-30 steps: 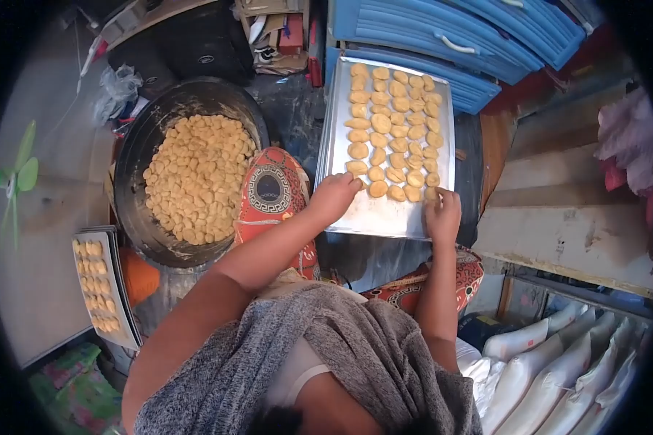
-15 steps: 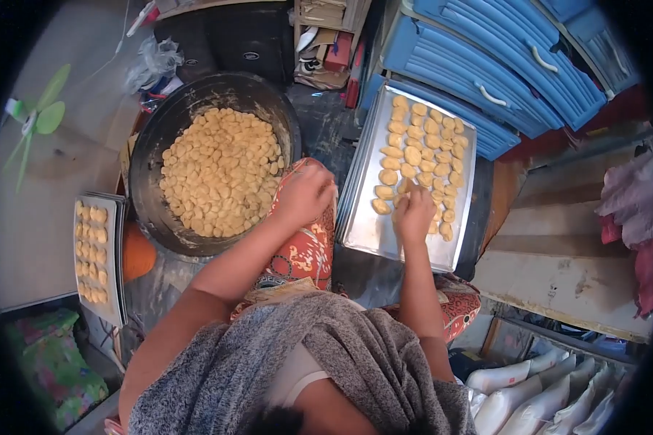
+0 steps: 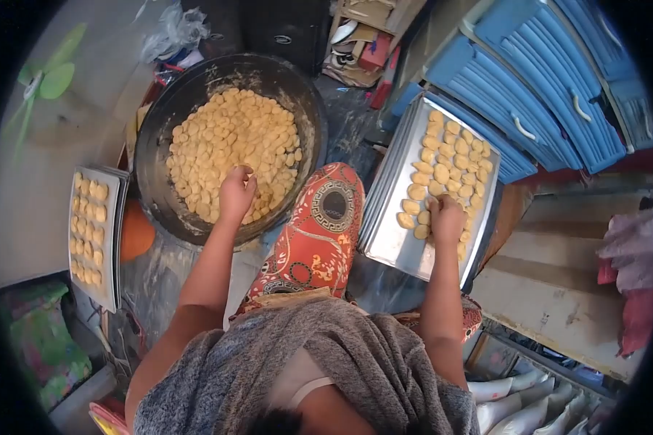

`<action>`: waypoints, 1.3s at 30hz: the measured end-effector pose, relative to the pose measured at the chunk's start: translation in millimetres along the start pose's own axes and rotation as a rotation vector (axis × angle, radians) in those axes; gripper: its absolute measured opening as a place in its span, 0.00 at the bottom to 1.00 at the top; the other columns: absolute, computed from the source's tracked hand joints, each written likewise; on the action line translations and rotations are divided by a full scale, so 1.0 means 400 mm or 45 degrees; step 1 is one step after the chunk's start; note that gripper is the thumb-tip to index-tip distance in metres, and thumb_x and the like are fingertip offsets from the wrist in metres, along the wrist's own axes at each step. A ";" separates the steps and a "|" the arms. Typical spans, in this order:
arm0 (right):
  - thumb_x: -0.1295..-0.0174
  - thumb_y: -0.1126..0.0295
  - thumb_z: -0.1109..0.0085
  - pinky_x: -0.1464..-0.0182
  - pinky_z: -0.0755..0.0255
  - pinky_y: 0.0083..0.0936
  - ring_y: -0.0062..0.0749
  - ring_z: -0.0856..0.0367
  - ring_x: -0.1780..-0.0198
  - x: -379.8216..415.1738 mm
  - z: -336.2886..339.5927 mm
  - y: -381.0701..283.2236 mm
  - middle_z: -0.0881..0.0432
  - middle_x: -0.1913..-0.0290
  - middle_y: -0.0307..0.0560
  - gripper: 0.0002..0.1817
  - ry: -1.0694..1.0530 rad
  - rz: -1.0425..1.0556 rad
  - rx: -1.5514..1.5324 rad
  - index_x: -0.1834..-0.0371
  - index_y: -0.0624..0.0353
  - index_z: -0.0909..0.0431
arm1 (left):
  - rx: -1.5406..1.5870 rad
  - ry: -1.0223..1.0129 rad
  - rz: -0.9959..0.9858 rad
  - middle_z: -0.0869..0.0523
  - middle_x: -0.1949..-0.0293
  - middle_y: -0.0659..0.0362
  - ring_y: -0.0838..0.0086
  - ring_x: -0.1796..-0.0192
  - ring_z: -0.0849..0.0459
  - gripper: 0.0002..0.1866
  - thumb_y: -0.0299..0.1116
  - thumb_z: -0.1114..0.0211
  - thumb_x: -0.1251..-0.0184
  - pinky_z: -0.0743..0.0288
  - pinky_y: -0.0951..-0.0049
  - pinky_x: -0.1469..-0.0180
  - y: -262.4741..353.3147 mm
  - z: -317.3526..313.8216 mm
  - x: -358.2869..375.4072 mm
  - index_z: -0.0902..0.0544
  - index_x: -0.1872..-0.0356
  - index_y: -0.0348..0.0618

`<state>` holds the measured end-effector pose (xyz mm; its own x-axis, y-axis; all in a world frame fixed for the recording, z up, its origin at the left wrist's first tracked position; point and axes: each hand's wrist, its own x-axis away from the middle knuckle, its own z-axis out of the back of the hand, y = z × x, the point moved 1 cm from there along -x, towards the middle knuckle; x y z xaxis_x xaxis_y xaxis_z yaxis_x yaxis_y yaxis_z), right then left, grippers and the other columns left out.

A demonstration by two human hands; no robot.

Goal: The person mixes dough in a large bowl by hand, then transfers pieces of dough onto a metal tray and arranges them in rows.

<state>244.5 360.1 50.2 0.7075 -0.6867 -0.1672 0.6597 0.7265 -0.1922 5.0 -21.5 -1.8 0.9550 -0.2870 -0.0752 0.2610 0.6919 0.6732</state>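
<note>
A wide black basin [image 3: 146, 185] holds a large heap of small yellow dough pieces [image 3: 232, 138]. Above the near part of this heap, my left hand [image 3: 237, 194] has its fingers curled together; whatever they hold is hidden. On the right, a metal baking tray [image 3: 392, 235] carries rows of flattened dough pieces [image 3: 440, 174]. My right hand [image 3: 448, 219] is at the near end of these rows, its fingers closed down around a dough piece that is mostly covered.
A second tray [image 3: 111, 279] of dough pieces lies on a stack at the left, beside an orange object [image 3: 136, 230]. Blue drawers [image 3: 515, 94] stand behind the right tray. My knee in red patterned cloth [image 3: 326, 232] rises between basin and tray. White sacks [image 3: 515, 409] lie lower right.
My left hand has moved left from over my knee to above the basin's dough heap. My right hand stays at the tray's near rows. The view has shifted slightly.
</note>
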 end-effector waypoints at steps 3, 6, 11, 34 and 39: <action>0.44 0.59 0.41 0.63 0.29 0.39 0.51 0.21 0.66 -0.007 0.017 -0.032 0.19 0.71 0.56 0.14 0.041 0.025 0.017 0.71 0.61 0.21 | 0.010 0.034 0.223 0.20 0.68 0.51 0.59 0.61 0.19 0.13 0.35 0.36 0.45 0.26 0.65 0.59 -0.125 -0.046 -0.005 0.21 0.60 0.41; 0.44 0.66 0.42 0.60 0.28 0.37 0.49 0.21 0.63 0.006 0.021 -0.053 0.19 0.66 0.57 0.11 0.200 -0.019 -0.185 0.66 0.64 0.20 | -0.026 -0.034 0.392 0.21 0.63 0.49 0.57 0.55 0.20 0.16 0.37 0.34 0.47 0.27 0.64 0.54 -0.247 -0.092 -0.005 0.21 0.58 0.42; 0.45 0.72 0.40 0.62 0.33 0.34 0.43 0.25 0.68 0.025 0.052 -0.242 0.22 0.71 0.51 0.06 0.159 0.159 -0.497 0.67 0.63 0.21 | -0.439 -0.451 0.587 0.29 0.47 0.44 0.52 0.44 0.27 0.29 0.39 0.31 0.48 0.29 0.62 0.46 -0.346 -0.135 0.006 0.29 0.45 0.45; 0.52 0.65 0.40 0.52 0.35 0.31 0.29 0.25 0.57 0.115 0.037 -0.612 0.22 0.60 0.36 0.17 -0.511 1.174 -0.666 0.56 0.51 0.21 | -0.243 -0.365 0.891 0.43 0.34 0.48 0.47 0.34 0.41 0.28 0.44 0.38 0.43 0.36 0.55 0.40 -0.407 -0.530 -0.051 0.33 0.41 0.50; 0.53 0.69 0.35 0.58 0.32 0.30 0.29 0.22 0.60 0.103 0.053 -0.611 0.20 0.62 0.37 0.15 -0.519 1.185 -0.695 0.60 0.52 0.20 | -0.677 -0.896 0.279 0.56 0.27 0.53 0.47 0.26 0.60 0.31 0.40 0.39 0.43 0.45 0.35 0.40 -0.279 -0.506 -0.188 0.35 0.36 0.61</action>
<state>117.7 154.9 110.6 0.9577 0.2406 -0.1578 -0.2873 0.7711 -0.5682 -67.2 56.8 -220.1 0.7296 -0.3306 0.5987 0.2811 0.9430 0.1782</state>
